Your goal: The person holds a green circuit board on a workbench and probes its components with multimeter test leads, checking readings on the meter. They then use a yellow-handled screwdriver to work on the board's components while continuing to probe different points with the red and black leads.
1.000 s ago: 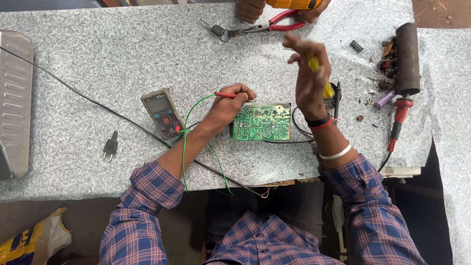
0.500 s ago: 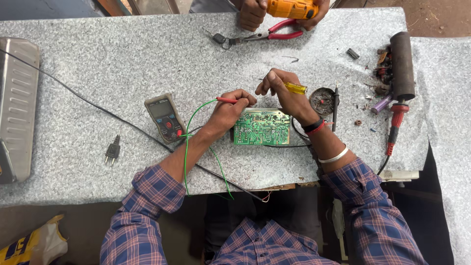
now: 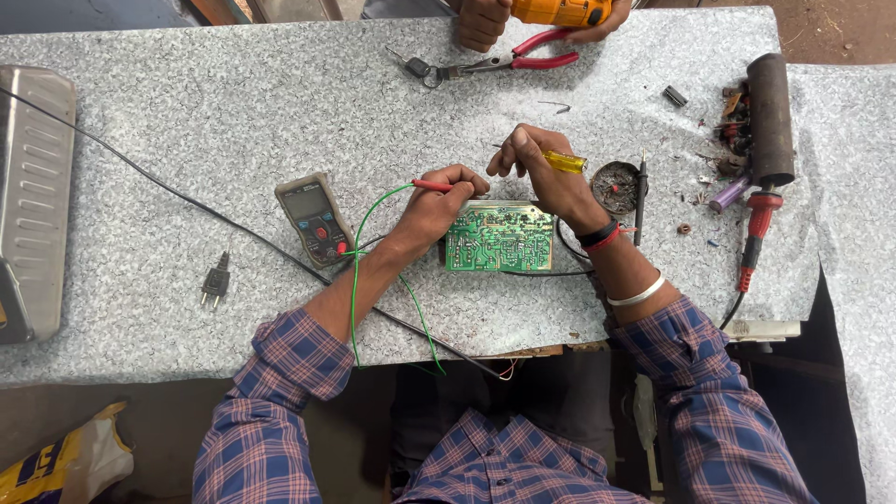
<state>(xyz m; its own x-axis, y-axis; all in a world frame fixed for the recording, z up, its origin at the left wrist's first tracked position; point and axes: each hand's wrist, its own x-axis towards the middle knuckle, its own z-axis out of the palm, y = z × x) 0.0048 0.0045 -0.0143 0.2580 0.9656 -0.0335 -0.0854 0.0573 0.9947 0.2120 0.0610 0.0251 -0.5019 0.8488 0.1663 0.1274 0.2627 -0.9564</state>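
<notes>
Right hand [image 3: 546, 177] lowered, fingers pinching yellow tool [image 3: 565, 161]; left hand [image 3: 439, 207] seemingly pinching red probe [image 3: 431, 186].

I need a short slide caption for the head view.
Left hand holds red probe, right hand yellow tool, over green circuit board.

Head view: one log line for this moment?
left hand: holds red probe | right hand: holds yellow screwdriver | both above green circuit board | meter beside

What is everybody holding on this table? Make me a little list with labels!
left hand: grips a red probe, resting against the green circuit board
right hand: holds a yellow-handled tool above the board
meter: grey, lying left of the board
other person's hand: at the far edge, beside red-handled pliers
table: grey speckled
</notes>
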